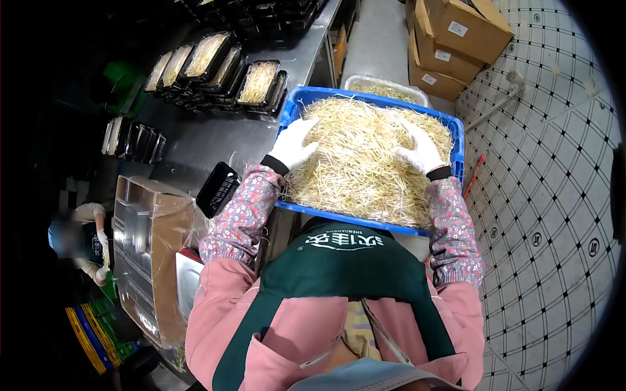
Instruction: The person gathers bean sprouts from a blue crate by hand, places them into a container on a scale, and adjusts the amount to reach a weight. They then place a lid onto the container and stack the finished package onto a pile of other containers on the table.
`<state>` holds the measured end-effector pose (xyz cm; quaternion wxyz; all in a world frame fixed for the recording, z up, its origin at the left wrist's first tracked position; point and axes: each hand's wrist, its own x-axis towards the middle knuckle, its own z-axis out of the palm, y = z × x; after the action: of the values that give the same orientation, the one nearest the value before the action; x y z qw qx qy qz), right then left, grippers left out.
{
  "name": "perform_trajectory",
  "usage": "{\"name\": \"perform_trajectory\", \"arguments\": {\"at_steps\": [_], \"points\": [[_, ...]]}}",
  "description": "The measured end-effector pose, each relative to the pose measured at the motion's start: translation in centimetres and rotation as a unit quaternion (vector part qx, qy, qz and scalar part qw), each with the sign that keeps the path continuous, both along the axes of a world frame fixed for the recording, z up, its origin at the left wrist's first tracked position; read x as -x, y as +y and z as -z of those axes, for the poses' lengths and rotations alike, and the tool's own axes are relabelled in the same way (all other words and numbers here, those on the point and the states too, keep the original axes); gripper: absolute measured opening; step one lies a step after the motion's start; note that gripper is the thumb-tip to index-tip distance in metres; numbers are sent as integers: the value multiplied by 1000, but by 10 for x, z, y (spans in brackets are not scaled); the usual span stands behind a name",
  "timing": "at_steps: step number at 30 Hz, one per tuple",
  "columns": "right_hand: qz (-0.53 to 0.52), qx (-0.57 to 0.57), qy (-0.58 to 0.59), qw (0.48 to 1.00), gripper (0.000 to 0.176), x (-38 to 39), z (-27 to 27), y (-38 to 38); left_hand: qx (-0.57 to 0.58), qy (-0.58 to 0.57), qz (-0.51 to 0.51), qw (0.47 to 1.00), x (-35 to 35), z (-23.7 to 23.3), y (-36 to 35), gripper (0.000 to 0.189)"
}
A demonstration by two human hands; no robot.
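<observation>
A blue plastic crate (293, 104) heaped with pale bean sprouts (365, 156) is right in front of me. My left hand (295, 144), in a white glove, is at the crate's left side, with thumb and fingers apart at the edge of the sprouts. On the right side my right hand (420, 148), gloved the same way, is open over the sprouts with its fingers spread. Neither hand holds anything that I can see. Whether the fingertips touch the sprouts or hover just above is hard to tell.
Black trays packed with sprouts (259, 81) stand on the metal table (186, 146) at left, beside a black tray (218, 189). A cardboard box (169, 221) holds clear plastic lids. Cartons (450, 39) and another sprout-filled container (391, 88) lie beyond. A co-worker (88, 241) is far left.
</observation>
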<state>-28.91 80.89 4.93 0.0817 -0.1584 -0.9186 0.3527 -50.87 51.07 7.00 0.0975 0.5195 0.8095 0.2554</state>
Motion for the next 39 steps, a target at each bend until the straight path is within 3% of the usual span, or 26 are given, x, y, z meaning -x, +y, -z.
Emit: {"name": "perform_trajectory", "arguments": {"at_steps": [2,3,5,7,9,10,13,17,22,24,25,27,32,39], "points": [[30,-33,46,998,67,4,28,3,-29,29,-36,999,-3,12,4,64],[31,-70,74,994,63,10,37,-1,-74,40,-20,996,-9,21,15,57],[36,-124,107,986,55,21,35,-42,-41,88,21,995,-38,17,29,49],[-76,-94,99,988,45,4,21,-88,46,106,69,991,-69,35,17,42],[-84,-182,89,976,58,-33,28,-124,19,83,93,992,-91,39,-14,41],[-107,-112,30,988,63,-46,26,-130,36,75,106,991,-98,39,-28,42],[-117,-108,69,985,67,-63,33,-133,57,52,118,990,-110,43,-48,46],[-114,-121,71,983,67,-60,34,-132,75,44,114,990,-108,45,-50,51],[-107,-193,81,972,53,-30,52,-99,61,80,97,990,-95,51,-34,53],[-29,-238,69,968,50,-5,58,-73,45,93,78,992,-87,52,-17,54],[5,-229,17,973,49,9,58,-61,42,92,67,993,-85,49,-12,55],[39,-199,54,978,57,16,47,-46,51,91,74,992,-86,43,-11,52],[73,-103,40,991,53,2,53,-46,70,58,115,989,-106,59,-60,45],[132,-37,174,975,42,-12,55,-52,54,37,109,992,-115,43,-79,41]]}}
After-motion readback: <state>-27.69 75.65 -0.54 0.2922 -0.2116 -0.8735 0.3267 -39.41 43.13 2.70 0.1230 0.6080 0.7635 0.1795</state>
